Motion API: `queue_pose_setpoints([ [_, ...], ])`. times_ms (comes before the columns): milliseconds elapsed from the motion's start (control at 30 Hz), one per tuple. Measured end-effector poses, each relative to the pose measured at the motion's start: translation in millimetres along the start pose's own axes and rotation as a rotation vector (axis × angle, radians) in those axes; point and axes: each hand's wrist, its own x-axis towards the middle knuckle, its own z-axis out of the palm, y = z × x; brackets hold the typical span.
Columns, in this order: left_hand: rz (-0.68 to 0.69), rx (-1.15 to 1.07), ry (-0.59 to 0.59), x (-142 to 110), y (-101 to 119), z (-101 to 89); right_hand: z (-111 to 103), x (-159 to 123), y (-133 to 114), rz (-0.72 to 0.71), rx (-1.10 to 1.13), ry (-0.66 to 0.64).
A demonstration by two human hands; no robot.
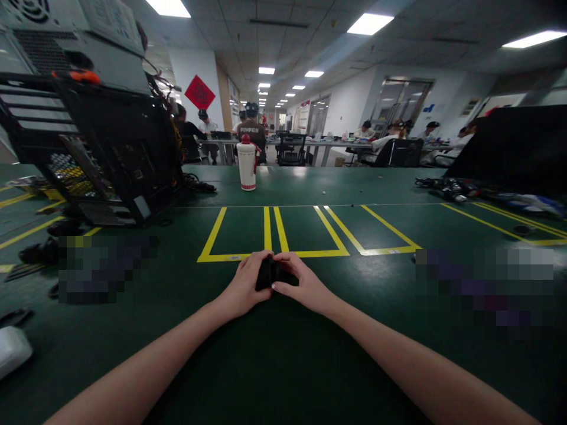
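A small black object sits between my two hands, low over the green table, just in front of the yellow tape outlines. Its exact kind is hard to tell, as fingers cover much of it. My left hand grips it from the left, thumb below and fingers over the top. From the right, my right hand curls around its other end, with the thumb and fingertips meeting it near the middle. The tips of both hands nearly touch each other.
On the green table, yellow tape marks several outlines. A black computer case stands at the left. Further back is a white tumbler with a red lid. Cables lie at the right; a white object rests at the left edge.
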Motion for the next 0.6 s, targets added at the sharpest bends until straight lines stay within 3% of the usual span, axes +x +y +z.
queue_pose_setpoints([
  [400, -0.033, -0.035, -0.057, -0.1, 5.4, -6.0, 2.0, 2.2, 9.0, -0.026, 0.036, 0.053],
  [600, -0.073, -0.107, -0.041, 8.3, -4.9, -1.5, 3.4, -0.9, 1.6, -0.019, -0.155, 0.042],
])
